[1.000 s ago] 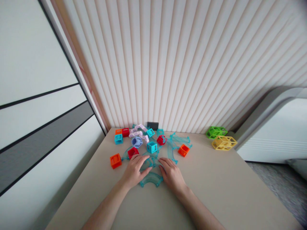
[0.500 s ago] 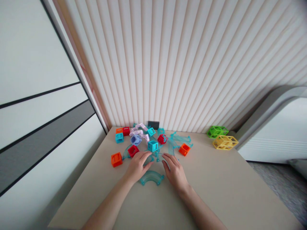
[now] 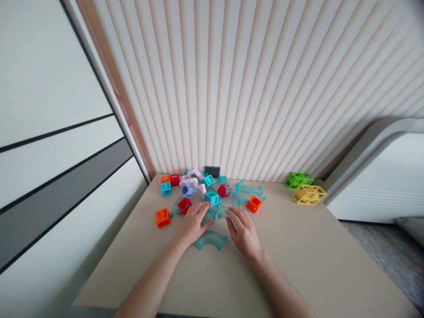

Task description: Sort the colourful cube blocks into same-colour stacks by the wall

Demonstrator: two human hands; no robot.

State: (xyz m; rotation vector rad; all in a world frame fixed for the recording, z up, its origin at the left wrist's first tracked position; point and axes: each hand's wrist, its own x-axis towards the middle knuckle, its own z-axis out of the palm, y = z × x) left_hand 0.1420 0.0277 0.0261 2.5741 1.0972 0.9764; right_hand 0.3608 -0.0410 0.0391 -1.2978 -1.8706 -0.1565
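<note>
Head view: left hand [image 3: 194, 222] with thumb parted from curved fingers, over translucent teal track pieces [image 3: 220, 212] between both hands; right hand [image 3: 243, 232] likewise parted, fingertips at the right end of the same pieces; impossible to say, for either, whether gripping or only touching. Curved teal track piece [image 3: 211, 239] flat on beige tabletop [image 3: 198, 282], just nearer the body than left thumb. Cyan cube frame [image 3: 211, 198] right beyond left fingertips, red cube frame [image 3: 184, 206] beside left knuckles, orange cube frame [image 3: 162, 217] farther left. Second orange cube frame [image 3: 254, 204] beyond right hand; yellow frame block [image 3: 309, 194] and green frame block [image 3: 299, 179] well apart to its right.
</note>
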